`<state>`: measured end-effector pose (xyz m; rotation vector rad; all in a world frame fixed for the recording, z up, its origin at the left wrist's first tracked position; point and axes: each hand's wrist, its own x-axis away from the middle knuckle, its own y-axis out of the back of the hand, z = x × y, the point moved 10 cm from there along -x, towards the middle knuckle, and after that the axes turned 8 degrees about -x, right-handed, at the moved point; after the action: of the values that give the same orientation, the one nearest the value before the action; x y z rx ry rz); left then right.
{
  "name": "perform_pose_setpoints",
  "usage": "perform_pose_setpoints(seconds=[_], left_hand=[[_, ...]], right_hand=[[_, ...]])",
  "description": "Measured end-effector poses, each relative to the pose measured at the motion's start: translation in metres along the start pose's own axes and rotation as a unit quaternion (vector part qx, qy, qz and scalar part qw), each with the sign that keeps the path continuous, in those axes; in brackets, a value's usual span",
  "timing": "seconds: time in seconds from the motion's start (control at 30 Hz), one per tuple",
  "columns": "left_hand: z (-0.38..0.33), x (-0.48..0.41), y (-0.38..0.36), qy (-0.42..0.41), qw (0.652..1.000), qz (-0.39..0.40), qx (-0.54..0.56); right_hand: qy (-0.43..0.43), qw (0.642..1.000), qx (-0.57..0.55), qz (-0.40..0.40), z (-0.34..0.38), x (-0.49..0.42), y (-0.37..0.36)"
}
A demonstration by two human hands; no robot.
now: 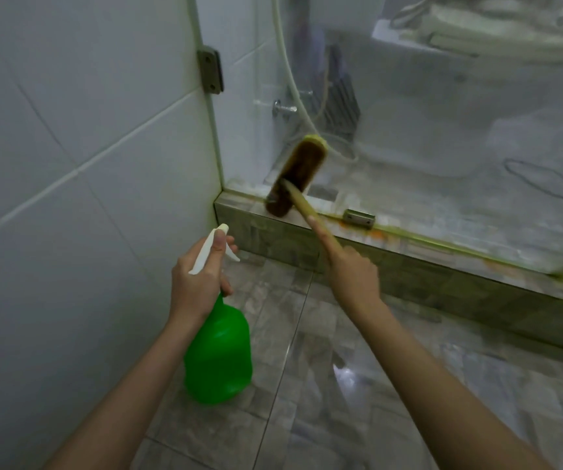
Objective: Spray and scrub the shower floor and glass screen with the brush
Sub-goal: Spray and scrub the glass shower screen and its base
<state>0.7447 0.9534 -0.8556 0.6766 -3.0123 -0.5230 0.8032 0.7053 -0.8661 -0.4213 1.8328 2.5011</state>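
Note:
My right hand [353, 274] grips the yellow handle of a long brush [298, 176]. Its brown bristle head lies tilted against the bottom left corner of the glass screen [409, 106], with its lower end on the tiled curb [409, 266]. My left hand [198, 276] holds a green spray bottle [219, 354] by its white trigger head, thumb on top, nozzle pointing toward the curb. The bottle hangs above the grey shower floor [341, 368].
A white tiled wall [69, 147] closes the left side. Metal brackets [210, 71] clamp the glass to wall and curb. Behind the glass I see a white hose [287, 72], a tap, a dark rack and a toilet.

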Motion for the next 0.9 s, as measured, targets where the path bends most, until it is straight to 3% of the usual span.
perform_pose_setpoints(seconds=[0.1,0.3,0.7,0.9], left_hand=[[0.003,-0.008,0.001,0.017,0.999,-0.015,-0.033],[0.008,-0.026,-0.024,0.057,0.997,0.010,-0.051],[0.011,-0.026,-0.045,0.070,0.994,0.053,-0.067],[0.013,-0.034,-0.015,0.079,0.996,-0.018,-0.028]], right_hand=[[0.000,1.000,0.015,0.009,0.007,-0.008,-0.006],[-0.068,0.995,-0.052,-0.053,-0.072,0.056,0.004],[-0.069,0.989,-0.102,-0.077,-0.069,0.061,0.002],[-0.061,0.993,-0.094,-0.027,-0.048,0.054,0.002]])
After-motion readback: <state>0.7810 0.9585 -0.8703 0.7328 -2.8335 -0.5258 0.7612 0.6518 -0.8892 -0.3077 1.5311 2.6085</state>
